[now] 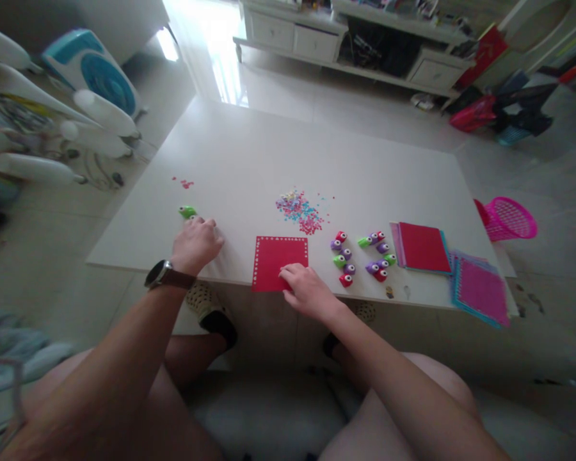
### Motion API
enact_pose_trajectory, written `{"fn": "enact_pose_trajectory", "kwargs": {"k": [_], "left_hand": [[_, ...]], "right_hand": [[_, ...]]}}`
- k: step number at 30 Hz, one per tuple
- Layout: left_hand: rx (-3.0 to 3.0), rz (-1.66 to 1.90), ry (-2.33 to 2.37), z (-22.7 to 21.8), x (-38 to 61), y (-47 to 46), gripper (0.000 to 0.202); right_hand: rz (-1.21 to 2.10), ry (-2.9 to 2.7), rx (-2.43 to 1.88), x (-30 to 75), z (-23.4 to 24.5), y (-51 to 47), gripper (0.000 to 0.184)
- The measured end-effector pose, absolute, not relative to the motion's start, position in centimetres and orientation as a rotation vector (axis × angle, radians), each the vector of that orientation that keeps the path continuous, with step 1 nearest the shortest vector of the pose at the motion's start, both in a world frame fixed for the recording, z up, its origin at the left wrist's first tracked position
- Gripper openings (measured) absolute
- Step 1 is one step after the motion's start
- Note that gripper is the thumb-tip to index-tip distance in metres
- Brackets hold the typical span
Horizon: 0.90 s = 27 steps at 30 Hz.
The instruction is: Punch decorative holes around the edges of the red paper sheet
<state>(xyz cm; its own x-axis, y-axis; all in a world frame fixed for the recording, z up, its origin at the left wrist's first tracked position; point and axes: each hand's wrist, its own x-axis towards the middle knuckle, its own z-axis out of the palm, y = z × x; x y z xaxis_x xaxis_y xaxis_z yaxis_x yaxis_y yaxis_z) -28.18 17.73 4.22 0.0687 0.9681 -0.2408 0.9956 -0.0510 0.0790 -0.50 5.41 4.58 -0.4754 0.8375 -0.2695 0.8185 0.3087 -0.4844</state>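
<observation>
A square sheet of red paper [271, 259] lies at the table's near edge, with a row of small punched holes along its top, left and right sides. My right hand [307, 289] grips its lower right part, fingers on top and thumb low by the edge. Farther left, my left hand [196, 242], wearing a watch on the wrist, is closed with its fingertips at a small green craft punch [187, 210] that has a white eye-like button. The fingers partly hide what is under them. Tiny punched paper bits [300, 208] in several colours lie beyond the red sheet.
Several red, purple and green punches [347, 253] stand in two groups to the right. Beside them are a stack of coloured paper [422, 246] and punched sheets [480, 288] overhanging the white table's [249, 153] edge. A few red bits [186, 184] lie at left.
</observation>
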Motion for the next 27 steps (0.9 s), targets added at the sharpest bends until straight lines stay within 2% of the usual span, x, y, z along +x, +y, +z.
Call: {"fn": "enact_pose_trajectory", "kwargs": {"k": [6,10,14,19,23,27], "left_hand": [[2.086,-0.106,2.017,4.5,-27.5,17.7,0.045],[2.219,0.087,1.677,4.1,-24.1,16.5,0.040],[2.307,0.222,1.263,4.0,-20.9,14.2,0.031],[2.409,0.152,0.975,4.0,-17.4,9.8,0.018],[2.485,0.086,0.923,3.7,-16.1,7.1,0.033],[2.527,0.018,0.925,3.5,-16.3,6.4,0.036]], "right_hand": [[0.901,-2.528,-1.582,-0.6,4.6,5.2,0.021],[0.822,-2.510,-1.625,0.0,4.7,5.7,0.020],[0.539,-2.341,-1.998,3.0,5.9,7.5,0.015],[0.276,-2.085,-2.493,7.7,7.4,9.0,0.017],[0.409,-2.092,-2.559,9.1,7.1,8.8,0.021],[0.632,-2.105,-2.352,9.3,6.3,8.8,0.031]]}}
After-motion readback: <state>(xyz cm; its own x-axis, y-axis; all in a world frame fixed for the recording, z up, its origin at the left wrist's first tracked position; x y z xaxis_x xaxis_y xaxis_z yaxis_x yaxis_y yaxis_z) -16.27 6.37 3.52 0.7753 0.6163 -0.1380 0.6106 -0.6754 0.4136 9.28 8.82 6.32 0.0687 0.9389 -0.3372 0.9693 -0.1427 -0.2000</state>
